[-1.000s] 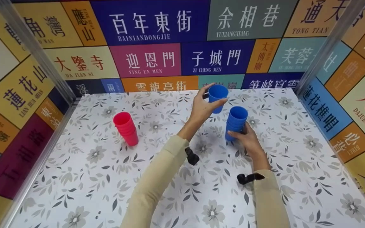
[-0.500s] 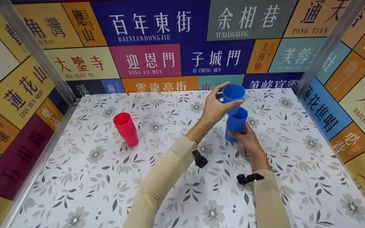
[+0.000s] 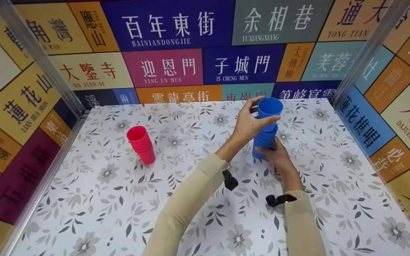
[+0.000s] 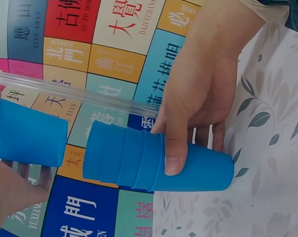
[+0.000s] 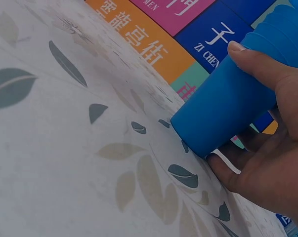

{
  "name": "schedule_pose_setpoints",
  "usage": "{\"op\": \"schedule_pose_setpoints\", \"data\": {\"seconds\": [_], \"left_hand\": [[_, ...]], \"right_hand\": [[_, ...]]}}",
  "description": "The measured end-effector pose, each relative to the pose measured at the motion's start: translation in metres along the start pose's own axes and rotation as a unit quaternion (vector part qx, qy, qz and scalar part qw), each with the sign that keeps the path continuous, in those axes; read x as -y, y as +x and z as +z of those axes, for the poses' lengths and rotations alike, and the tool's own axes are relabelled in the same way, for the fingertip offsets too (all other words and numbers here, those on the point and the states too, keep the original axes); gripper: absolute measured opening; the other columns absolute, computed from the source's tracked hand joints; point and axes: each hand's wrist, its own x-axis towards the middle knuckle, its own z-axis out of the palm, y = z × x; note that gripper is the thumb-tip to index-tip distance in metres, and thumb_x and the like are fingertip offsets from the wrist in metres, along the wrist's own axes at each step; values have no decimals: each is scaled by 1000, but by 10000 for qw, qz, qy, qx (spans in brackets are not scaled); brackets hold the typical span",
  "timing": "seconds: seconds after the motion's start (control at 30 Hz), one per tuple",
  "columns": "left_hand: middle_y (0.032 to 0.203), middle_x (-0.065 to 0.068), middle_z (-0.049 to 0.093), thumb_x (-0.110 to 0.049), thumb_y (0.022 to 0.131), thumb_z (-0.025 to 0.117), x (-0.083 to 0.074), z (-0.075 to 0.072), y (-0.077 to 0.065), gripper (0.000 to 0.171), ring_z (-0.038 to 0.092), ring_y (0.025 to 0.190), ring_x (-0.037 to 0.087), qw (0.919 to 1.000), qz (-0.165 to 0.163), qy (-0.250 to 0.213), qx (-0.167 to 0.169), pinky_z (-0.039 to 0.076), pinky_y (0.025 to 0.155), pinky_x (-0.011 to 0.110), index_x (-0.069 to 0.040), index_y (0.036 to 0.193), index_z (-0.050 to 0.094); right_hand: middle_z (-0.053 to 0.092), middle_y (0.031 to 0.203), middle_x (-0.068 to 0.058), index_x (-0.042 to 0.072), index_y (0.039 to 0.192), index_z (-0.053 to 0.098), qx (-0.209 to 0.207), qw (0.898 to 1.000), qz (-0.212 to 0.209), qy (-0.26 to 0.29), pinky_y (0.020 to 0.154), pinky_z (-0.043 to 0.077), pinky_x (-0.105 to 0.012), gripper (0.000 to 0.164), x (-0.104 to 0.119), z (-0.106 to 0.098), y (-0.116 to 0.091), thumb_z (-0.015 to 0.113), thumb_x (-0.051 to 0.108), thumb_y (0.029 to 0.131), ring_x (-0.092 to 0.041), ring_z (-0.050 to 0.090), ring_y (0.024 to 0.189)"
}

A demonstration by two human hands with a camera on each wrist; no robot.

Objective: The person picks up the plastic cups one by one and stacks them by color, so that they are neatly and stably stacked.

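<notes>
My left hand grips a single blue cup with thumb and fingers curled round its side. In the left wrist view that cup's base hangs just apart from the rim of a stack of blue cups, in line with it. Lower down, my right hand holds the stack, its thumb across the near side and the fingers behind. The right wrist view shows the base of the stack at the patterned tabletop. Part of the stack's top is hidden behind the held cup in the head view.
A stack of red cups stands to the left on the floral-patterned table. Panels with printed signs rise behind and on both sides. Clear corner posts stand at the back.
My left hand has moved right with the blue cup, from beside the blue stack to just over it. The right hand and the red cups have stayed in place.
</notes>
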Motion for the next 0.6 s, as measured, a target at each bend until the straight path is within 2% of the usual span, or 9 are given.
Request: {"op": "schedule_pose_setpoints", "data": {"seconds": [0.3,0.6], "left_hand": [[148,2,52,-32,81,84,7,3,11,74,54,131,18,9992,-206,330,25,51,105,36,-22,146,50],[142,5,57,-27,81,84,18,6,10,74,56,126,14,9989,-173,361,260,50,104,29,-17,146,49]], "right_hand": [[26,165,-16,18,160,20,102,9996,25,245,126,21,-50,90,26,5,-19,76,27,90,-35,26,153],[26,166,-13,23,161,18,51,9994,-53,335,125,23,-51,94,3,3,-4,77,33,88,-33,28,152]]}}
